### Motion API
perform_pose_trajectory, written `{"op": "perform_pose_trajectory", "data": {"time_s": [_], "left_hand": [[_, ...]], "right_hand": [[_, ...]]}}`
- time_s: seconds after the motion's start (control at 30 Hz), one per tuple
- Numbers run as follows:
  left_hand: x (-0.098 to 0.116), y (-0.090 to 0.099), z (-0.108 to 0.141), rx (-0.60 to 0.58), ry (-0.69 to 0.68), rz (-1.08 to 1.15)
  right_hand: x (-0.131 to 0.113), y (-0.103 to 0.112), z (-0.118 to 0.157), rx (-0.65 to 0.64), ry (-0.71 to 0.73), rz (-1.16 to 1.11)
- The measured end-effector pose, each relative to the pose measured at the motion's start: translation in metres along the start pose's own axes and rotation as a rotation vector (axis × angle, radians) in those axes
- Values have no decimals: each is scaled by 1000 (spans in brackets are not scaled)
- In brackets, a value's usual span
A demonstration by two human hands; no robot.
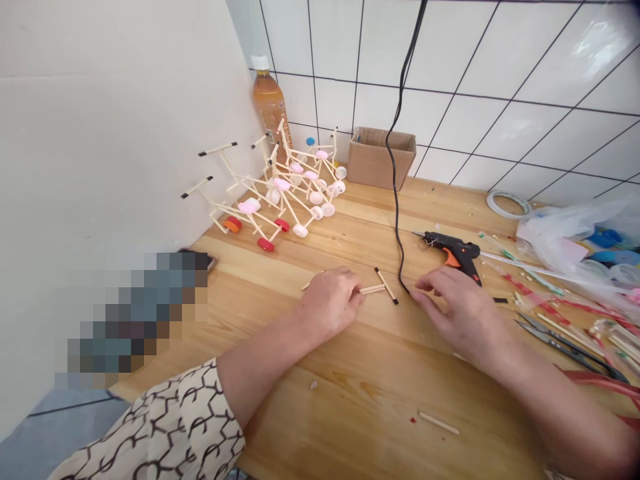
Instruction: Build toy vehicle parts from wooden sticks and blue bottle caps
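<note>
You're working over a wooden tabletop point(380, 373), with your left hand point(330, 300) sitting closed over a pale wooden stick point(373, 289), its ends showing on either side of your fingers. Your right hand point(463, 310) is hovering open, fingers loosely curved, and its fingertips point(417, 293) are sitting just beside a black-tipped stick point(387, 285) that's lying across the end of the stick you're holding.

Here's the danger: a black power cord point(399, 227) is trailing down right between your hands, so a sideways sweep of your right hand could be snagging it and dragging the hot glue gun point(453, 252) lying just beyond your fingers. If that gun is hot, your knuckles are at risk. A careless nudge could also be sending the loose stick rolling.

Your open room is the bare wood toward you and ahead of your hands. On your right, the scissors point(565, 347) and a plastic bag of bottle caps point(575, 243) are crowding the space, while a stick frame on bottle-cap wheels point(280, 193) is standing up by the wall on your left.
</note>
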State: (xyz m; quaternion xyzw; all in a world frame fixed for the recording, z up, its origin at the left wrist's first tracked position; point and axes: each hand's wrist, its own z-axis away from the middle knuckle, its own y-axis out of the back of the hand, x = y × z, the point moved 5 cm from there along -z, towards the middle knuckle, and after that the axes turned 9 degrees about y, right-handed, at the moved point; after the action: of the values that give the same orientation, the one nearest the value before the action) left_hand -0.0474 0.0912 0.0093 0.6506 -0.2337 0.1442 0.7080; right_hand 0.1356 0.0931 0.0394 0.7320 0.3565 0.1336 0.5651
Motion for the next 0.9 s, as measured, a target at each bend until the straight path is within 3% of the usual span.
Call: {"op": "perform_pose_trajectory", "data": {"time_s": [0.1,0.27,0.9], "left_hand": [[1,-3,0,17,-35,-19],[2,-4,-1,38,-51,-56],[15,-11,0,1,-42,-131]], "right_hand": [[-17,-16,-2,-34,57,4],[-20,-33,-7,-114,35,28],[-16,-35,-10,-76,28,32]]}}
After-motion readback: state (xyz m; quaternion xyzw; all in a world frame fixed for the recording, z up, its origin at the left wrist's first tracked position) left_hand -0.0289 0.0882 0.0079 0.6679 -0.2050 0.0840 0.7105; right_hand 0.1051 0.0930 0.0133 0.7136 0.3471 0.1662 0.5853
